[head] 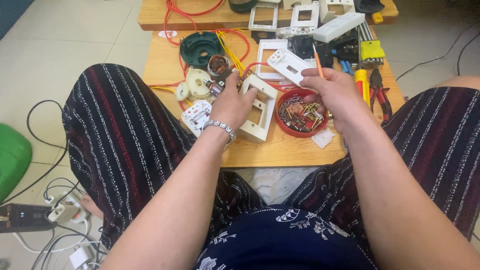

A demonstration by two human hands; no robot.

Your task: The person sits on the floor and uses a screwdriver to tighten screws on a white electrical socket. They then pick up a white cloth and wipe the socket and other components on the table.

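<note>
We see our left hand (234, 102), with a beaded metal bracelet (220, 128) at the wrist, resting on the cream rectangular plastic wall box (258, 108) that lies near the middle of the low wooden counter (165, 65); its grip is clamped on the box's left edge. Our right hand (334, 95) hovers just right of it, above the round red plastic bowl of small metal screws and contacts (300, 114), fingers pinched together on a thin orange-handled screwdriver (318, 62) that points away from us. Farther off lie a white plastic switch plate (290, 65), a dark green round housing (201, 48), loops of red wire (172, 20) and, at the right, red-handled pliers (381, 92)
</note>
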